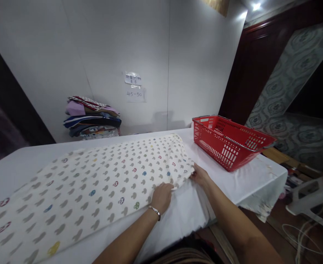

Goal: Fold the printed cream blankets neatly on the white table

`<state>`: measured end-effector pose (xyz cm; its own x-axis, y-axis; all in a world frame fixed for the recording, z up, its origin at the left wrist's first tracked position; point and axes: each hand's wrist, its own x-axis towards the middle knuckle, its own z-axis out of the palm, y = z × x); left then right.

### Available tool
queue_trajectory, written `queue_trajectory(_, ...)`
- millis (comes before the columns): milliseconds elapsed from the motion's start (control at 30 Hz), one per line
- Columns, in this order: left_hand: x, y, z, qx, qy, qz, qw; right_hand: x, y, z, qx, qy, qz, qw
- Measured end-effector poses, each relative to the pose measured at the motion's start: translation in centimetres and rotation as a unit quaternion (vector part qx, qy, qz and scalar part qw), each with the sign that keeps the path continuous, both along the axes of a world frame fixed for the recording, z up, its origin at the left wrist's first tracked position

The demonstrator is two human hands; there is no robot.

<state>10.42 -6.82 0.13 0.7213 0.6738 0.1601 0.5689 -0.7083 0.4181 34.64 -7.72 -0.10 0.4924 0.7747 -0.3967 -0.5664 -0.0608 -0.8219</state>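
A long white cloth (109, 172) printed with small mushroom shapes, mostly grey with a few coloured ones, lies spread along the table. My left hand (162, 197), with a bracelet at the wrist, is closed on its near edge, fingers curled over the fabric. At the cloth's right end, my right hand (199, 175) pinches the near corner. A small fold shows in the edge between the two hands. The fingertips of both hands are partly hidden by the cloth.
On the table's right side stands a red plastic basket (227, 143) with metal handles. A stack of folded fabrics (92, 119) sits against the back wall at left. The white-covered table (268, 170) ends at right, near a plastic stool (312, 201) and loose cables on the floor.
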Motion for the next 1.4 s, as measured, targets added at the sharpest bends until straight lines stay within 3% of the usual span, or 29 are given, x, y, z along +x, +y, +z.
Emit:
queue_trajectory(133, 0.1, -0.1, 0.4, -0.007, 0.007, 0.002, 1.000, 0.8, 0.6, 0.5, 0.042, -0.059, -0.031, 0.997)
queue_trajectory(200, 0.3, -0.2, 0.6, 0.003, 0.014, -0.017, 1.000, 1.6, 0.1, 1.1, 0.078, -0.155, -0.065, 0.983)
queue_trajectory(300, 0.8, -0.6, 0.9, 0.022, 0.040, -0.058, 0.997, 2.8, -1.6, 1.7, 0.093, -0.396, -0.103, 0.908)
queue_trajectory(367, 1.1, -0.9, 1.1, 0.027, 0.069, -0.071, 0.995, 3.2, -2.9, 1.4, 0.080, -0.538, -0.070, 0.836)
queue_trajectory(433, 1.3, -1.1, 1.2, 0.030, 0.092, -0.074, 0.992, 3.3, -4.0, 0.4, 0.074, -0.604, -0.023, 0.793)
queue_trajectory(500, 1.3, -1.3, 1.2, 0.036, 0.093, -0.073, 0.992, 3.3, -4.6, -0.7, 0.061, -0.577, -0.042, 0.813)
queue_trajectory(600, 1.1, -1.4, 1.0, 0.038, 0.071, -0.076, 0.994, 3.8, -4.6, -1.8, -0.009, -0.404, -0.127, 0.906)
queue_trajectory(700, 0.8, -1.5, 0.4, 0.037, 0.041, -0.071, 0.996, 5.0, -4.3, -1.6, -0.069, -0.270, -0.094, 0.956)
queue_trajectory(1033, 0.4, -1.7, -1.0, 0.050, -0.002, -0.056, 0.997, 6.1, -3.7, 1.3, -0.131, -0.230, 0.084, 0.960)
queue_trajectory(1233, 0.3, -1.7, -1.1, 0.051, -0.012, -0.057, 0.997, 5.7, -4.4, 2.4, -0.039, -0.111, 0.105, 0.988)
queue_trajectory(1333, 0.3, -1.7, -1.1, 0.050, -0.015, -0.057, 0.997, 5.9, -4.7, 2.4, -0.006, -0.061, 0.157, 0.986)
queue_trajectory(1400, 0.3, -1.7, -1.1, 0.046, -0.016, -0.055, 0.997, 6.2, -4.7, 2.5, 0.026, -0.066, 0.153, 0.986)
